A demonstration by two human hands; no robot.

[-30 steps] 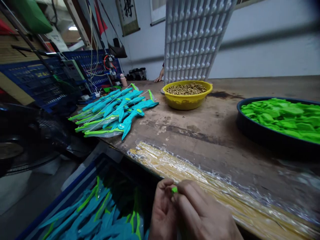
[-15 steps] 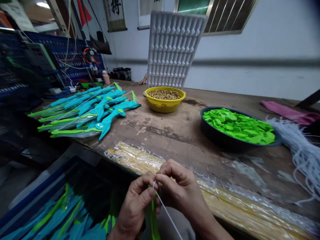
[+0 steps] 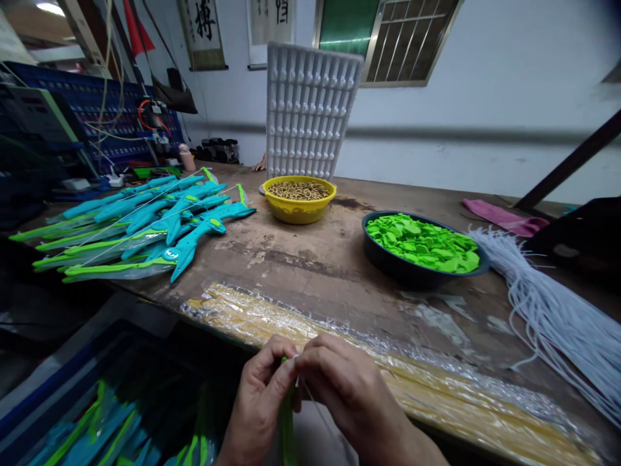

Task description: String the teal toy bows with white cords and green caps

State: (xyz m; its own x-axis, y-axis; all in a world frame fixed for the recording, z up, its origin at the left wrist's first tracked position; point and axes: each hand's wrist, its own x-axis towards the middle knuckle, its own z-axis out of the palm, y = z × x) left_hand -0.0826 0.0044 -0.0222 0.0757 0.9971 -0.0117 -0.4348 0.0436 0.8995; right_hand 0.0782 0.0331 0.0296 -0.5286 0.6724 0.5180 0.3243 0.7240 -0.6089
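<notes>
Close together at the table's front edge, both hands work at one spot. My left hand (image 3: 262, 401) is pinched on the top end of a green strip (image 3: 287, 427), which hangs down below the fingers. My right hand (image 3: 344, 388) is closed beside it on a thin white string (image 3: 315, 404), whose tail runs down to the right. The fingertips meet at a small white loop of the string near the strip's end. The lower part of the green piece is out of view.
Teal and green bow-shaped toys (image 3: 179, 220) are piled at left; more lie in a blue crate (image 3: 43, 375). Behind stand a yellow bowl of rings (image 3: 298, 210) and a grey moulded tray (image 3: 310, 110). At right are a dark bowl of green pieces (image 3: 417, 275) and white strings (image 3: 557, 310).
The view has turned right, so the table things appear further left. My right hand's fingers have curled in closer to my left fingertips, and the string looks less taut.
</notes>
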